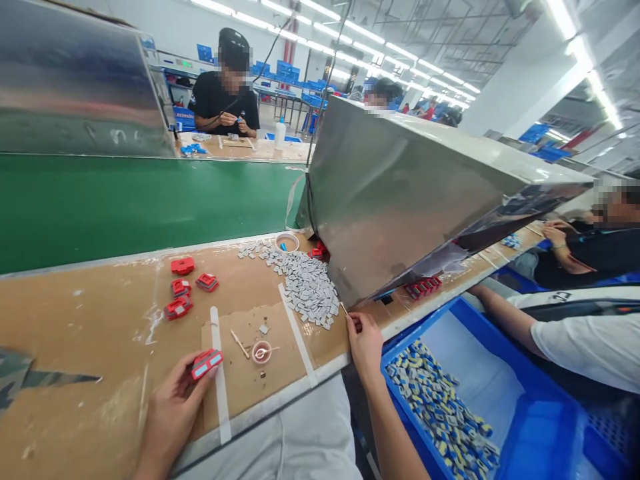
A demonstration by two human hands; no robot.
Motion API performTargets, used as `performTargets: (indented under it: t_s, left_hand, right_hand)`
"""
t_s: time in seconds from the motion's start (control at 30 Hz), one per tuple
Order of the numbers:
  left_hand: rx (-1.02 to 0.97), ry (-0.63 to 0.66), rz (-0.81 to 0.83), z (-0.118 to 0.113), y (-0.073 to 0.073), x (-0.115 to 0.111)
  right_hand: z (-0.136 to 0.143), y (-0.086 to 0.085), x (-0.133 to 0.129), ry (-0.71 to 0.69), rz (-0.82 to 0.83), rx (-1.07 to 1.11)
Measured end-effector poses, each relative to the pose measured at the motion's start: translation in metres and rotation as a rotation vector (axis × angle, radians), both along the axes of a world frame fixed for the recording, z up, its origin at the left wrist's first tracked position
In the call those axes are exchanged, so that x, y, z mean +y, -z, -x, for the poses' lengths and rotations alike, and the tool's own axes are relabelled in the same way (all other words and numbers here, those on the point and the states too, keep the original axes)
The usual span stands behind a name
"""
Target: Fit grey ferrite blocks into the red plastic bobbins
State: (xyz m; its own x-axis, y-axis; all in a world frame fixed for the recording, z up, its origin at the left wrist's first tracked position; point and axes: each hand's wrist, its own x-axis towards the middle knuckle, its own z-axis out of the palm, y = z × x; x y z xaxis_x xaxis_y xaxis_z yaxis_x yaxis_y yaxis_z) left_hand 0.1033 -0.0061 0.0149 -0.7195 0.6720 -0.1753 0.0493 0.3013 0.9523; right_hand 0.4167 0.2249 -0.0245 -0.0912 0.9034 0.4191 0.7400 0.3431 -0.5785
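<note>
My left hand [173, 400] is closed around a red plastic part [207, 364] with pale rectangular faces, held over the cardboard sheet's left side. My right hand [366, 341], at the table's front edge, pinches a thin wooden stick [343, 308] pointing up and left. Just left of that stick spreads a heap of small flat grey pieces [310, 287]. Between my hands a small cup [261, 353] of reddish content has a stick across it. Another wooden stick [239, 344] and one loose grey piece [263, 329] lie nearby.
Several red parts [182, 266] lie beyond my left hand. A large metal panel [415, 193] leans over the table at right. A blue bin [450, 393] holds many small blue-yellow-grey parts. A green conveyor belt [150, 200] runs behind; people work across it and at right.
</note>
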Motion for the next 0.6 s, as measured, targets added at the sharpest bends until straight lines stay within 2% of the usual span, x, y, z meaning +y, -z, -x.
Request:
performTargets:
  t_s: [0.3, 0.6]
  left_hand:
    - [-0.012, -0.014, -0.038, 0.007, 0.01, 0.001]
    - [-0.004, -0.043, -0.002, 0.011, 0.012, 0.001]
  right_hand:
    - [0.006, 0.002, -0.002, 0.008, -0.017, -0.049]
    - [-0.004, 0.004, -0.01, -0.097, 0.014, -0.15]
